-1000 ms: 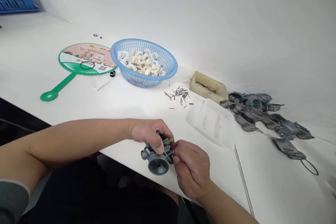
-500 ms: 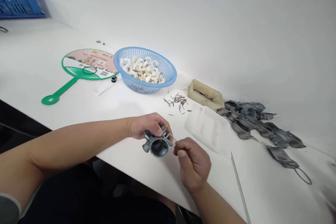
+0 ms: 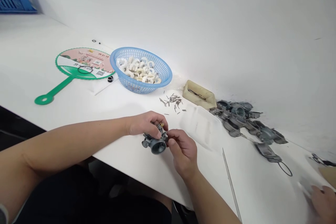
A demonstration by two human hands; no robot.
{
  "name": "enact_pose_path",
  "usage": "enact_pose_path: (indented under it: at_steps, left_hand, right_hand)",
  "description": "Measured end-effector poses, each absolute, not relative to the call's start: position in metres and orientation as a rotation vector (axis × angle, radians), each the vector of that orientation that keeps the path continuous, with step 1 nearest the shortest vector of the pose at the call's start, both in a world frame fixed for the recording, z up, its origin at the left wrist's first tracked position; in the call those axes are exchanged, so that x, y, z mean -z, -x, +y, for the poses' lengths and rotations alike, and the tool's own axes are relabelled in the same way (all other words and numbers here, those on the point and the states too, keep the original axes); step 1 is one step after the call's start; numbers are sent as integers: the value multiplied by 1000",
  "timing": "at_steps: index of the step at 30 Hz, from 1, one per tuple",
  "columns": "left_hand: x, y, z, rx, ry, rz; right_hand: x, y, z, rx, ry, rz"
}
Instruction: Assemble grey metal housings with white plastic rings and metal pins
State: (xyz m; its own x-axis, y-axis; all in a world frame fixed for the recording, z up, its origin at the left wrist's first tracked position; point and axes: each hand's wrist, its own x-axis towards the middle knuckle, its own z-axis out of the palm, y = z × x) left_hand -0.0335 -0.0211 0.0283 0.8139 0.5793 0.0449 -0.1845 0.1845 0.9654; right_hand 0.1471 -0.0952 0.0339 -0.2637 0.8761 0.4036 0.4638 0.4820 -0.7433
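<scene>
**Die-cast carburetor body (image 3: 154, 144) clenched in the left hand (image 3: 143, 124), throat toward the wearer**

The left hand's grip wraps the top of the body from the left, while the right hand (image 3: 182, 153) comes in from the lower right, its fingers against the body's right side. Whether those fingers pinch anything small is hidden. The carburetor is held just above the front edge of the white worktop (image 3: 199, 189), its bore axis running from the round throat near the wearer up to a small brass fitting (image 3: 162, 124) on the far side. The left hand lies slightly nearer that fitting.

Beyond the hands lie a scatter of small metal pins (image 3: 172, 100), a clear plastic tray (image 3: 201, 126), and a blue plastic basket (image 3: 141, 85) of white rings. A heap of carburetor bodies (image 3: 236, 117) sits to the right. A co-worker's hand (image 3: 322, 203) shows at the lower right corner.
</scene>
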Motion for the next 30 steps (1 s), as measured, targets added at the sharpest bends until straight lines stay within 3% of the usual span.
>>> enact_pose_path:
  at_steps: [4,10,13,18,23,30]
  left_hand:
    - [-26,35,-23,-526,-1504,411]
    - [-29,35,-27,-498,-1651,450]
    - [-33,36,-29,-468,-1747,466]
    - [-42,39,-30,-415,-1852,489]
    - [-50,42,-31,-362,-1923,476]
    - [-49,42,-34,-311,-1667,365]
  right_hand:
    - [-46,-145,-93,-542,1125,-2132]
    - [-52,-147,-94,-27,937,-2418]
    - [-53,-148,-95,48,927,-2473]
    - [-54,-146,-95,-50,920,-2529]
    - [-58,-144,-95,-354,852,-2538]
    - [-65,-143,-100,-706,769,-2408]
